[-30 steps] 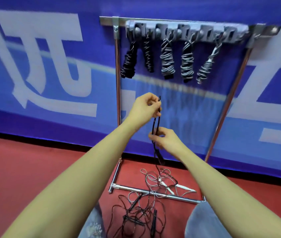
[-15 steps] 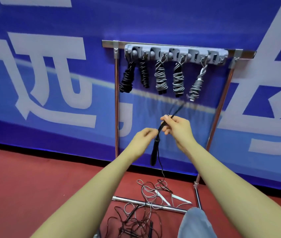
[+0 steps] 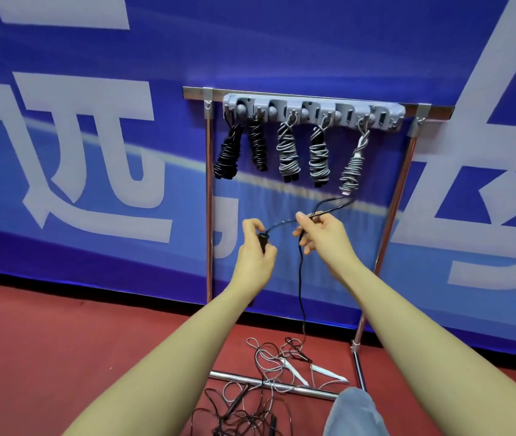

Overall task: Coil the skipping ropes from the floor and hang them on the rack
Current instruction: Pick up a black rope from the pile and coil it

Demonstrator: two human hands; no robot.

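Observation:
My left hand [image 3: 255, 253] grips the black handles of a black skipping rope [image 3: 300, 278] in front of the rack. My right hand [image 3: 322, 237] pinches the cord a little to the right; a loop arcs up past it and the rest hangs down to the floor. The grey hook rail [image 3: 313, 111] on the metal rack [image 3: 208, 199] carries several coiled ropes, black ones [image 3: 228, 158] at the left and grey ones [image 3: 288, 155] to the right. More loose ropes [image 3: 269, 372], black and grey with white handles, lie tangled on the red floor.
A blue banner [image 3: 93, 152] with large white characters covers the wall behind the rack. The rack's base bar [image 3: 237, 377] lies across the floor among the ropes. My knee in blue jeans [image 3: 354, 413] shows at the bottom.
My hands have drawn apart: the left has sunk slightly with the handles, the right has pulled the cord out to the right, forming a loop. The view has tilted up a little.

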